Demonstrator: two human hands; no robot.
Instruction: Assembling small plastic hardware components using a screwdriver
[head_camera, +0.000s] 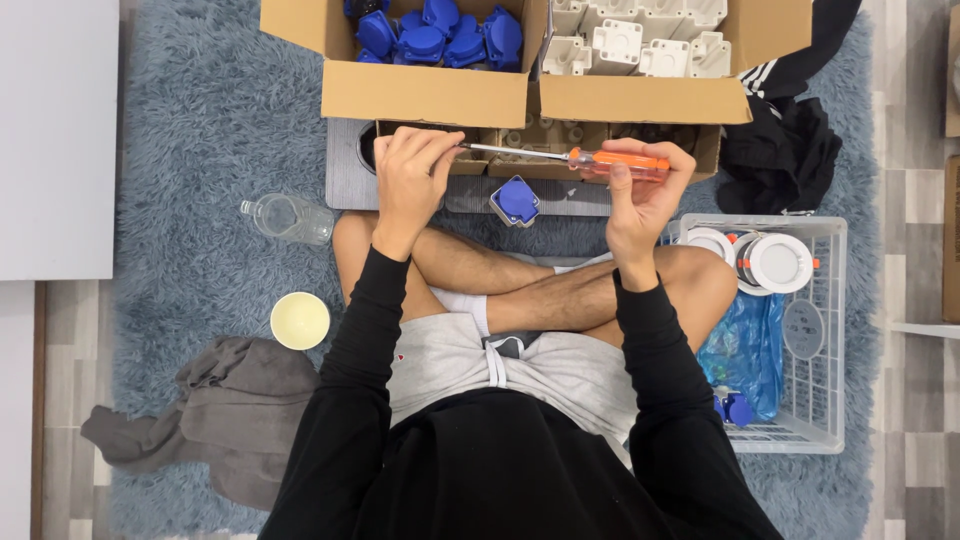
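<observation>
Screwdriver (570, 157) with the orange handle is lying level between both hands, just above the grey board's far edge and in front of the cardboard boxes (530, 95). Right hand (640, 190) is grasping the handle in a clenched grip, seemingly to steady it, while the left hand (412, 180) is pinching the shaft's tip, with any small part there hidden. Blue socket cover (516, 200) is resting on the board below the shaft.

Shaggy rug (200, 120): boxes (430, 92), bottle (288, 218), cup (300, 320).
</observation>
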